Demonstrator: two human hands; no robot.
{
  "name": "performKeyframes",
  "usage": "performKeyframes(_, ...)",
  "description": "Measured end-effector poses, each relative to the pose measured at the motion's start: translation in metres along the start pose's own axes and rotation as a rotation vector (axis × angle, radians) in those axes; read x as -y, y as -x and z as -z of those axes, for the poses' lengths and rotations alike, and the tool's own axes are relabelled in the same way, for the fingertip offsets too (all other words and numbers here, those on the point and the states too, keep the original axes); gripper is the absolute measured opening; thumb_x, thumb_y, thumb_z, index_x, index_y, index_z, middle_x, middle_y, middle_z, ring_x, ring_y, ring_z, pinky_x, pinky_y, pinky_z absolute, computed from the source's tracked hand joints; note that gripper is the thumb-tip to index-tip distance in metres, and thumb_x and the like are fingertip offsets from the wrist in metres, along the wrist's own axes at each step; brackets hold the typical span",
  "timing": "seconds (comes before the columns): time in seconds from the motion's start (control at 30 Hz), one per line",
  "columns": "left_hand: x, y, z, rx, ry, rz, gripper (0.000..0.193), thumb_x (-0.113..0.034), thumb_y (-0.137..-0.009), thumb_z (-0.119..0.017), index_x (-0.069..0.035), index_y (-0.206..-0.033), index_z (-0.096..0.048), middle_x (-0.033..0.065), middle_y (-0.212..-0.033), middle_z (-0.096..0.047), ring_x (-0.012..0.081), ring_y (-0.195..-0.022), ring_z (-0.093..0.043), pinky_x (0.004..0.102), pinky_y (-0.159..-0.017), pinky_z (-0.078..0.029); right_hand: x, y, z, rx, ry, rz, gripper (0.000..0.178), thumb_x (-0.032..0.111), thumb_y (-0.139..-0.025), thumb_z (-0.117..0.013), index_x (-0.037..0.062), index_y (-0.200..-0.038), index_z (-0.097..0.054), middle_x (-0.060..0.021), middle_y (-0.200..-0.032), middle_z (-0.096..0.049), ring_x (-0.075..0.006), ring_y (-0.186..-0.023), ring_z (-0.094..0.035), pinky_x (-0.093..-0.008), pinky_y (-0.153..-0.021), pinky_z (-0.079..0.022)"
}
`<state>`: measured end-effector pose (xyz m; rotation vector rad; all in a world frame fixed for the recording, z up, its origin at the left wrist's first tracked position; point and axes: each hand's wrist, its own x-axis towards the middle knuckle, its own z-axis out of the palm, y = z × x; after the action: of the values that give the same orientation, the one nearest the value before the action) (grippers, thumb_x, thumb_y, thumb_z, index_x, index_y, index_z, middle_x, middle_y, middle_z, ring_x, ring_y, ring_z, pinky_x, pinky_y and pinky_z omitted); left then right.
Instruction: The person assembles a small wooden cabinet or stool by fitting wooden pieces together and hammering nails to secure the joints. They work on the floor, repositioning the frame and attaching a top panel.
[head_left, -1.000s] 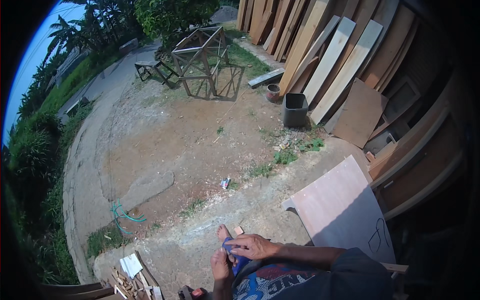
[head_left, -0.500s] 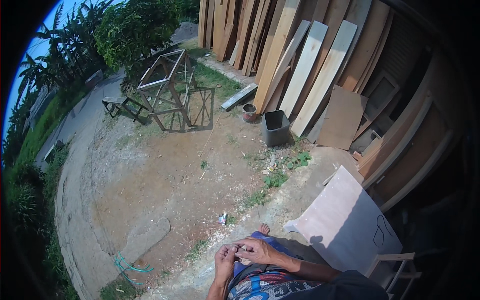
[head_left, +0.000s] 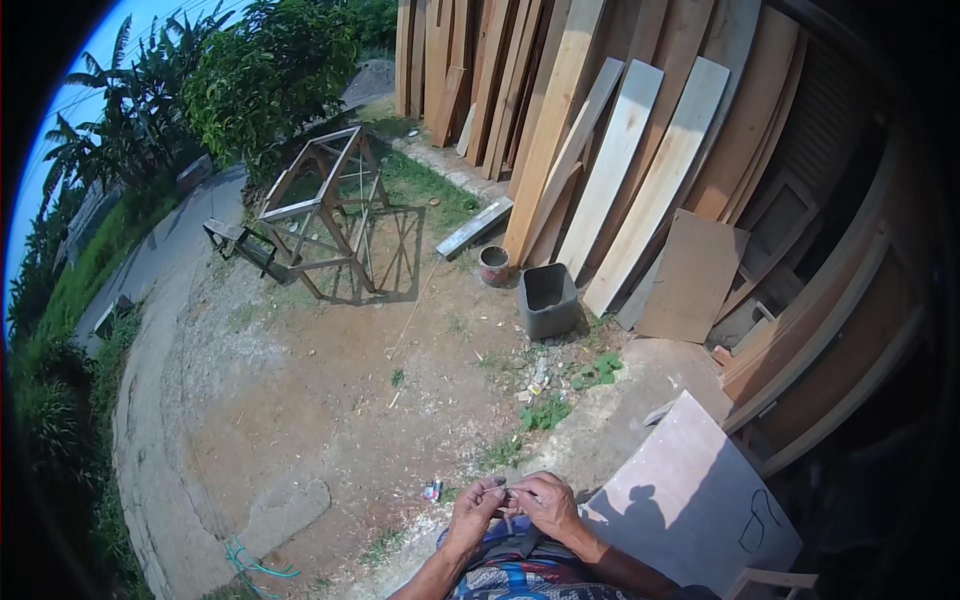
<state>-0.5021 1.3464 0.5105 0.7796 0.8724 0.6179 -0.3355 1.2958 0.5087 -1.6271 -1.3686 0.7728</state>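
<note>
In front of my body, my left hand [head_left: 474, 512] and my right hand [head_left: 547, 507] meet with fingers curled and fingertips together. Thumbs and forefingers pinch at a small spot between them, where a little pale something shows, too small to name. Both palms are turned away from sight. Closest to my right hand lies a large pale panel [head_left: 685, 485], with a dark loop drawn or lying on it and shadow across its lower part. A small crumpled packet [head_left: 433, 490] is on the ground just beyond my left hand.
Tall wooden planks [head_left: 610, 170] lean along the wall at the back right. Before them stand a dark square bucket [head_left: 548, 315] and a small round pail [head_left: 494, 268]. A wooden frame [head_left: 330, 205] and a bench [head_left: 240, 240] stand far left; green cord [head_left: 255, 565] lies near left.
My view has tipped upward, so the yard sits lower in the picture. My right hand has turned, and its knuckles now face up more; the fingertips of both hands remain together.
</note>
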Motion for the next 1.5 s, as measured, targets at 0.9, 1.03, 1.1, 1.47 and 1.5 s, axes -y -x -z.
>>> performKeyframes(0.9, 0.108, -0.306, 0.419, -0.851, -0.308, 0.882, 0.017, -0.018, -0.085, -0.059, -0.004, -0.08, -0.067, 0.0146, -0.07, -0.068, 0.0263, -0.057, -0.065, 0.0384, -0.05, -0.052, -0.345, -0.218, -0.067, -0.178, 0.172, -0.602, 0.024, 0.018, -0.088, -0.061, 0.0063, -0.106, -0.07, -0.0153, -0.094, -0.072, -0.028, -0.087, -0.069, -0.0372, -0.078, -0.054)
performKeyframes(1.03, 0.062, -0.371, 0.481, -0.993, -0.157, 0.867, 0.019, -0.019, -0.087, -0.057, -0.005, -0.078, -0.065, 0.0157, -0.068, -0.067, 0.0279, -0.051, -0.063, 0.0405, -0.047, -0.052, -0.357, -0.25, -0.091, -0.239, -0.296, -1.322, 0.023, 0.021, -0.084, -0.065, 0.0072, -0.101, -0.073, -0.0142, -0.095, -0.071, -0.0263, -0.085, -0.069, -0.0367, -0.079, -0.054)
performKeyframes(1.1, 0.026, -0.417, 0.491, -0.954, -0.199, 0.69, 0.019, -0.02, -0.087, -0.057, -0.004, -0.08, -0.064, 0.0166, -0.067, -0.066, 0.0279, -0.049, -0.061, 0.0397, -0.045, -0.051, -0.361, -0.259, -0.094, -0.071, -0.047, -1.075, 0.026, 0.023, -0.084, -0.066, 0.0065, -0.103, -0.072, -0.0122, -0.092, -0.07, -0.0268, -0.083, -0.068, -0.039, -0.073, -0.054)
performKeyframes(1.47, -0.119, -0.645, 0.476, -0.817, -0.169, 0.278, 0.038, -0.039, -0.092, -0.053, -0.002, -0.099, -0.058, 0.0074, -0.064, -0.059, 0.0168, -0.049, -0.054, 0.0299, -0.044, -0.045, -0.494, -0.561, -0.077, 0.226, 0.329, -0.855, 0.038, 0.024, -0.079, -0.066, 0.0024, -0.11, -0.07, -0.0173, -0.104, -0.07, -0.0287, -0.089, -0.069, -0.0412, -0.079, -0.055)
performKeyframes(1.5, -0.114, -0.648, 0.475, -0.806, -0.088, 0.212, 0.036, -0.038, -0.092, -0.051, -0.003, -0.1, -0.059, 0.0071, -0.064, -0.058, 0.0178, -0.047, -0.053, 0.0296, -0.042, -0.044, -0.5, -0.602, -0.075, 0.177, 0.401, -0.784, 0.038, 0.021, -0.078, -0.066, 0.0032, -0.111, -0.07, -0.0169, -0.106, -0.071, -0.0312, -0.091, -0.069, -0.0418, -0.08, -0.054)
